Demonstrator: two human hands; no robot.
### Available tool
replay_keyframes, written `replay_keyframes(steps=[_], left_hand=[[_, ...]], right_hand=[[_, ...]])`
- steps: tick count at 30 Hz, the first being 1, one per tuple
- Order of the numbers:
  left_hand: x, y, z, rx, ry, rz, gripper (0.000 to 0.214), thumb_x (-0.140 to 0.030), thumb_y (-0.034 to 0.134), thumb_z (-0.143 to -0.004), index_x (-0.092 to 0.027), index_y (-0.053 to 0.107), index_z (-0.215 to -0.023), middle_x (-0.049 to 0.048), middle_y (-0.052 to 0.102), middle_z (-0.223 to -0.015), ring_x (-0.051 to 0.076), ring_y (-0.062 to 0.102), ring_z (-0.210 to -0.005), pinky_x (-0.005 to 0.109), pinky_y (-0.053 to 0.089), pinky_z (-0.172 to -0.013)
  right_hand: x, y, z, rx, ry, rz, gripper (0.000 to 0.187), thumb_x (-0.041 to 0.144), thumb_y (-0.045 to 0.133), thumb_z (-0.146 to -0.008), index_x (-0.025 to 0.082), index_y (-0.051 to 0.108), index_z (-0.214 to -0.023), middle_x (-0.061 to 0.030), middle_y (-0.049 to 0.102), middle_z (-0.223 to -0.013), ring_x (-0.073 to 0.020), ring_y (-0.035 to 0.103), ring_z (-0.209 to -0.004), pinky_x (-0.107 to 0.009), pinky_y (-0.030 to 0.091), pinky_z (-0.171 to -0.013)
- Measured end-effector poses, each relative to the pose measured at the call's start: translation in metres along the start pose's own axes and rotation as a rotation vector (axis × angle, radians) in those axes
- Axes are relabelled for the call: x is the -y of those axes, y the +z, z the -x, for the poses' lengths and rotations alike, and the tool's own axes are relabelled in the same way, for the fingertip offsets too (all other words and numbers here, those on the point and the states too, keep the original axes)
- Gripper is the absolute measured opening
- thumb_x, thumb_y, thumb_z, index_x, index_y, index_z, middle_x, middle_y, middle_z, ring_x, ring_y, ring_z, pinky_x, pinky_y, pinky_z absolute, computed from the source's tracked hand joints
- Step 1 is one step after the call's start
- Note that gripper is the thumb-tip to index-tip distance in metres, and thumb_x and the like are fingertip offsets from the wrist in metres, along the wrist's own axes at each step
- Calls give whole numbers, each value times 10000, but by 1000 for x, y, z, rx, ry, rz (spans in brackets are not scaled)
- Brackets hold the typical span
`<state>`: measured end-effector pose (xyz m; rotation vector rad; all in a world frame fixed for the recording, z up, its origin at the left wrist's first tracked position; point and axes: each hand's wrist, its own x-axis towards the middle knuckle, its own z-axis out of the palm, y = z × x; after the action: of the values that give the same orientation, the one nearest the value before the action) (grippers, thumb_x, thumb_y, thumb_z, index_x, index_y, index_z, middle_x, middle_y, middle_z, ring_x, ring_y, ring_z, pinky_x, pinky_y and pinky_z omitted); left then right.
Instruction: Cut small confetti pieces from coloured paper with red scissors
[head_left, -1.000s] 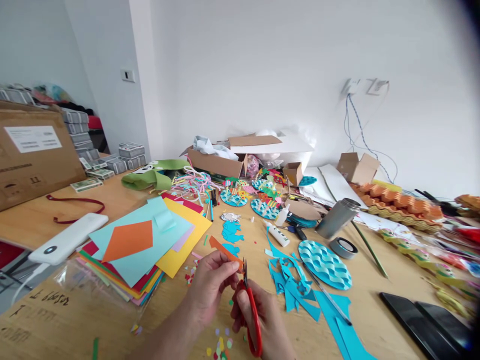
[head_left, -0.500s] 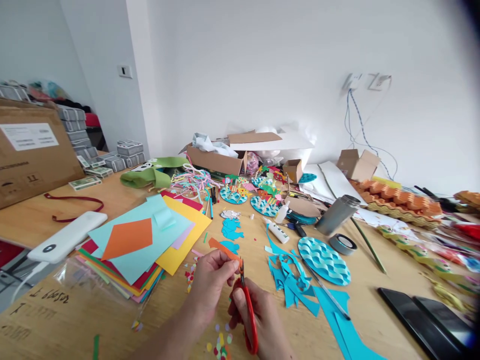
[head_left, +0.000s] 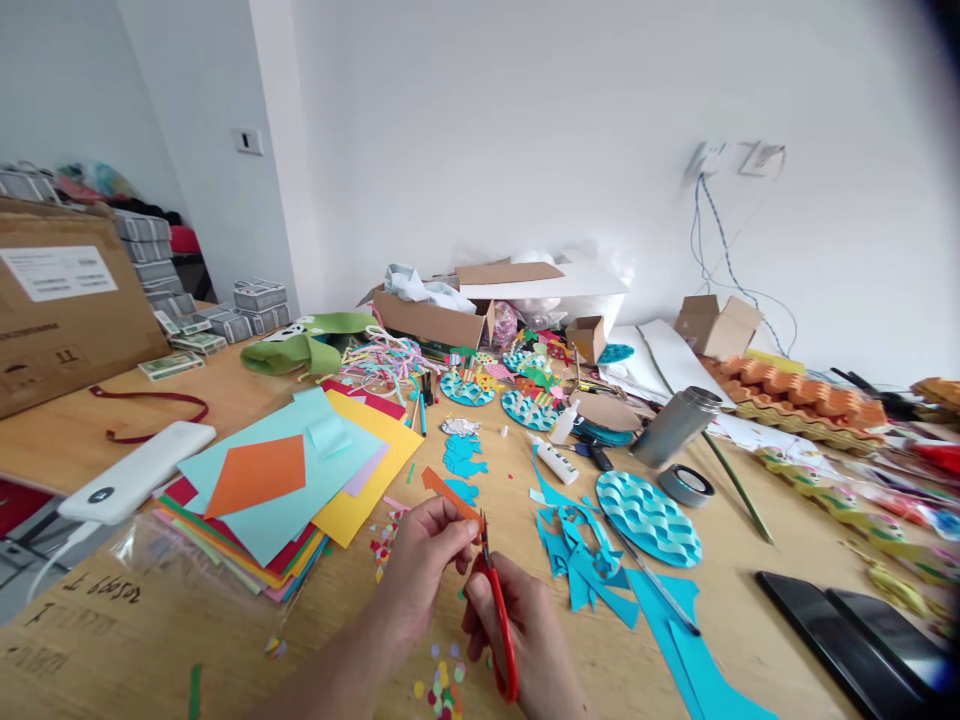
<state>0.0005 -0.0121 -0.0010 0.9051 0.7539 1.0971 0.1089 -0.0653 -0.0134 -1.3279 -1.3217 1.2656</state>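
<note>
My left hand (head_left: 427,560) pinches a narrow strip of orange paper (head_left: 448,490), whose far end sticks out up and to the left. Red-handled scissors (head_left: 504,625) are gripped in my right hand (head_left: 529,630), with their blades at the near end of the strip. Whether the blades are fully closed on the paper is hard to make out. Just beyond my hands lie blue fish-shaped paper cutouts (head_left: 463,455). Small coloured paper dots (head_left: 442,685) are scattered on the table below them.
Stacked coloured paper (head_left: 277,530) with an orange sheet (head_left: 259,475) lies left. To the right are blue scraps (head_left: 577,550), a wavy blue oval (head_left: 649,518), a glue bottle (head_left: 555,460), tape (head_left: 686,485) and a metal flask (head_left: 676,428). Boxes (head_left: 431,320) stand against the wall.
The orange strip has tilted slightly, its far end shifting a little right. Both hands and the scissors stay almost in place.
</note>
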Motion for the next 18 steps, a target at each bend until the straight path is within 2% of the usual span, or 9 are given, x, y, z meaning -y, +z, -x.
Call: replay_keyframes(steps=[9, 18], left_hand=[[-1, 0, 1, 20, 35, -43, 124, -226, 568, -714, -137, 540, -632, -22, 471, -536, 78, 408, -515, 210, 335, -517], [-3, 1, 1, 4, 31, -27, 132, -226, 579, -692, -140, 539, -600, -27, 481, -526, 82, 414, -511, 210, 341, -518]], right_hand=[[7, 1, 0, 21, 20, -52, 423, 563, 458, -791, 151, 450, -692, 31, 515, -503, -73, 489, -365, -168, 384, -361], [11, -1, 3, 60, 22, -86, 381, 512, 429, -836, 150, 456, -721, -7, 571, -572, -78, 514, -401, -178, 392, -401]])
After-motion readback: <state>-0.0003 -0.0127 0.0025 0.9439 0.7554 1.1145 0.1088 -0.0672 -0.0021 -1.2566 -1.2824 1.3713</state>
